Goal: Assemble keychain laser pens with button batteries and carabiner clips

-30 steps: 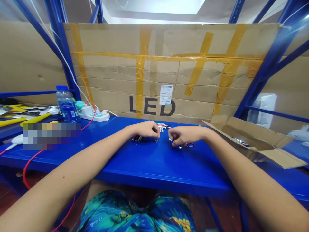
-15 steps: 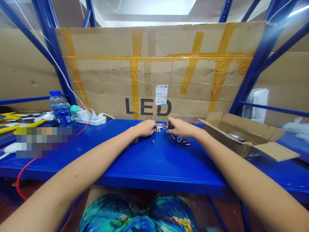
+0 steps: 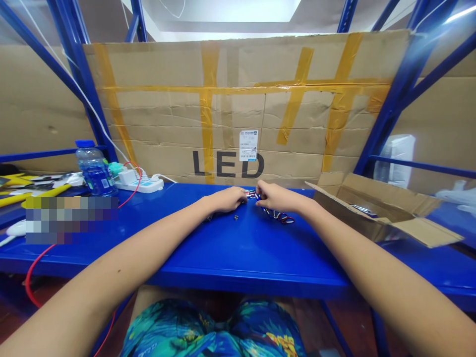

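My left hand point(image 3: 229, 199) is closed, its fingers curled down at the table where small silvery metal parts lay. Whatever its fingertips hold is hidden. Across a narrow gap, my right hand point(image 3: 274, 195) pinches what looks like a blue carabiner point(image 3: 258, 197). Below that hand lies a row of coloured carabiners point(image 3: 284, 217), the nearest ones red and white. Between and behind the hands are more small coloured pieces point(image 3: 250, 193), partly covered. One small metal part point(image 3: 236, 217) sits alone in front of my left hand. Something dark point(image 3: 209, 217) shows under my left wrist.
An open cardboard box point(image 3: 372, 213) with metal items inside stands at the right. On the left are a bottle point(image 3: 94, 171), a white power strip point(image 3: 143, 184), a red cable point(image 3: 37, 263) and yellow-handled items point(image 3: 48, 192). A taped cardboard sheet point(image 3: 163, 119) backs the blue table point(image 3: 238, 253).
My left hand has shifted slightly right and down, so it now covers the small group of metal parts. My right hand has barely moved.
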A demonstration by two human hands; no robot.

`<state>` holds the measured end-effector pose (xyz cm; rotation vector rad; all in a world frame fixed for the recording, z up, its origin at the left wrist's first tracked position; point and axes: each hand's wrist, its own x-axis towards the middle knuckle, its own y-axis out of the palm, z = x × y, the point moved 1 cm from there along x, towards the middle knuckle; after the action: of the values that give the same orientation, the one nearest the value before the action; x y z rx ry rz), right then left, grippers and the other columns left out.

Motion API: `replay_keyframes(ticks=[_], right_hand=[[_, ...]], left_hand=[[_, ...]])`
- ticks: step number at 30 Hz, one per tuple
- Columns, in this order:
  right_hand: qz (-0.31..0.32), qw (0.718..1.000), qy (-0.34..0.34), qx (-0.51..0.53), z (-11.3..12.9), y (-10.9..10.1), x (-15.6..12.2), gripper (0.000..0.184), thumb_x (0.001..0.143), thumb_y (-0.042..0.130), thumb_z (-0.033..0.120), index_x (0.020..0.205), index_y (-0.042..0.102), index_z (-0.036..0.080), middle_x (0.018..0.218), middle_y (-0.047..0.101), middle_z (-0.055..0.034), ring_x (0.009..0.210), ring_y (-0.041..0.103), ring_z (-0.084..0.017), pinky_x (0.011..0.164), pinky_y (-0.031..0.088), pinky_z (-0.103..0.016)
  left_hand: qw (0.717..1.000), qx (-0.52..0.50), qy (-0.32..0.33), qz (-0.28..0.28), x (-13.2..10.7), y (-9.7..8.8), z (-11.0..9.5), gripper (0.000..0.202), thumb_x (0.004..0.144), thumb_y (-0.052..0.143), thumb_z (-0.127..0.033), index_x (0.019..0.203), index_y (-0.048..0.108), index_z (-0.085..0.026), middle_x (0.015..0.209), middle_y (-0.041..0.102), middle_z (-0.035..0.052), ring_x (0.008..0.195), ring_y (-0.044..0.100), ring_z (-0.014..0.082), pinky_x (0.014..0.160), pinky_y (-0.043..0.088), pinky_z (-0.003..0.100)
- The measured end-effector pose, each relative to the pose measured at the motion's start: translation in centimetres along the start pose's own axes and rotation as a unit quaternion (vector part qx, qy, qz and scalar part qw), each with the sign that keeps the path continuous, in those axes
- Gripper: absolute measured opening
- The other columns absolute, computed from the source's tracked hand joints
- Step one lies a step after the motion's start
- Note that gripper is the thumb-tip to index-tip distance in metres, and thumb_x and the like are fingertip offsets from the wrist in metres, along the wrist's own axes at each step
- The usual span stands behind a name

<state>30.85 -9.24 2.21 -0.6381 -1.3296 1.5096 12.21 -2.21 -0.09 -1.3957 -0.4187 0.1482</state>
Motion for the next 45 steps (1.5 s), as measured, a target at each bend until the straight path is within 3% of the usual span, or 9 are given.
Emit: replay_keyframes(ticks=[6,12,18,27,32,35,38,42,45], right_hand=[[0.005,1.0,0.002,-0.009,0.0,0.2,0.1,0.024,0.079,0.064,0.026,0.094,0.047,0.02,0.086,0.063,-0.0063,0.073,0.056,-0.02,0.061,0.039,-0.029],[0.007,1.0,-0.009,0.026,0.2,0.7,0.3,0.039,0.079,0.064,0.022,0.115,0.052,0.016,0.086,0.067,-0.0064,0.074,0.059,-0.02,0.064,0.04,-0.029],[-0.002,0.998,-0.023,0.061,0.7,1.6,0.8,0.002,0.08,0.059,0.02,0.08,0.06,0.018,0.073,0.066,-0.0032,0.066,0.059,-0.018,0.063,0.038,-0.029],[0.03,0.986,-0.006,0.162,1.1,2.1,0.7,0.009,0.078,0.059,0.016,0.077,0.05,0.02,0.074,0.066,-0.0019,0.066,0.064,-0.018,0.061,0.044,-0.028],[0.049,0.984,-0.011,0.168,1.0,1.8,0.7,0.01,0.077,0.06,0.017,0.077,0.05,0.02,0.074,0.067,-0.0028,0.07,0.065,-0.019,0.063,0.045,-0.029],[0.056,0.984,-0.022,0.167,0.9,1.7,0.7,0.008,0.077,0.06,0.018,0.079,0.052,0.019,0.074,0.067,-0.0025,0.071,0.065,-0.019,0.065,0.045,-0.029],[0.054,0.983,-0.026,0.173,1.0,1.7,0.6,0.007,0.076,0.059,0.017,0.081,0.055,0.019,0.074,0.068,-0.0017,0.071,0.064,-0.018,0.066,0.046,-0.029],[0.06,0.981,-0.022,0.184,1.2,1.7,0.5,0.005,0.077,0.059,0.016,0.081,0.058,0.019,0.075,0.068,-0.0021,0.071,0.064,-0.018,0.068,0.047,-0.029],[0.069,0.976,-0.015,0.204,0.9,1.8,0.6,0.007,0.077,0.059,0.016,0.083,0.062,0.018,0.077,0.07,-0.003,0.072,0.065,-0.018,0.07,0.048,-0.029]], left_hand=[[0.999,-0.031,-0.015,0.008,-0.4,-0.2,-0.2,0.03,0.078,0.045,-0.001,0.086,0.069,-0.016,0.09,0.068,0.0063,0.079,0.059,0.0179,0.069,0.041,0.027],[0.996,-0.071,-0.048,0.011,-2.0,-1.0,-0.5,0.031,0.078,0.049,-0.003,0.095,0.071,-0.017,0.093,0.072,0.0056,0.082,0.062,0.0167,0.073,0.043,0.026],[0.992,-0.049,-0.108,0.031,-2.5,-1.1,-0.2,0.02,0.08,0.056,-0.013,0.091,0.073,-0.015,0.088,0.073,0.0079,0.076,0.062,0.0175,0.07,0.043,0.026],[0.976,-0.007,-0.186,0.111,-2.6,-2.3,-1.3,0.018,0.084,0.058,-0.023,0.092,0.071,-0.014,0.092,0.071,0.0125,0.08,0.063,0.0228,0.069,0.043,0.029],[0.976,0.006,-0.173,0.128,-2.8,-2.8,-1.9,0.019,0.086,0.055,-0.024,0.094,0.069,-0.014,0.094,0.071,0.0105,0.08,0.062,0.0196,0.067,0.042,0.027],[0.98,0.009,-0.173,0.1,-2.9,-2.7,-1.8,0.017,0.084,0.056,-0.023,0.09,0.07,-0.015,0.089,0.071,0.0091,0.079,0.063,0.0193,0.066,0.043,0.027],[0.984,0.0,-0.176,0.004,-3.0,-2.7,-1.3,0.018,0.085,0.056,-0.024,0.092,0.071,-0.017,0.089,0.072,0.0087,0.08,0.064,0.0203,0.069,0.045,0.028],[0.982,-0.067,-0.101,-0.143,-2.7,-2.6,-1.0,0.02,0.091,0.054,-0.024,0.1,0.07,-0.016,0.095,0.073,0.0072,0.088,0.066,0.0187,0.077,0.047,0.029],[0.98,-0.092,-0.045,-0.172,-2.4,-2.4,-1.5,0.018,0.093,0.053,-0.02,0.101,0.069,-0.016,0.095,0.074,0.006,0.087,0.067,0.0165,0.078,0.048,0.028]])
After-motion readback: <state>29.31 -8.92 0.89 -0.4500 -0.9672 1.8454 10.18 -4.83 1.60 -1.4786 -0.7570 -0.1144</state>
